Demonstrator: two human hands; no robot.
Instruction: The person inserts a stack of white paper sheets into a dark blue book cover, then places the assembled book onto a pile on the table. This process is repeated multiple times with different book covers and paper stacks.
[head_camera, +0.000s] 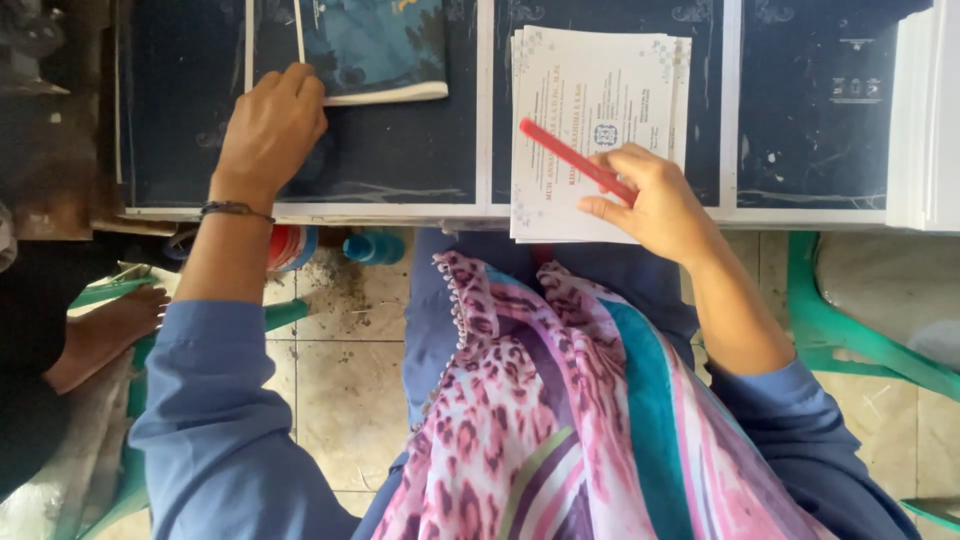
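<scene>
A broad work surface covered in dark navy printed sheets with white borders (400, 160) fills the upper part of the view, its near edge running above a tiled floor. On it, right of centre, lies a stack of white printed cards with ornate corner patterns (590, 90), slightly fanned and overhanging the near edge. Further left rests a smaller blue patterned booklet with a pale lower edge (375, 45). The right hand (655, 195) sits on the white stack, fingers curled around a slim red flat stick (572, 158) (it lies slantwise across the top card), pinching its lower end. The left hand (270, 125), a dark band at its wrist, presses loosely bent fingertips against the booklet's lower left corner, holding nothing.
</scene>
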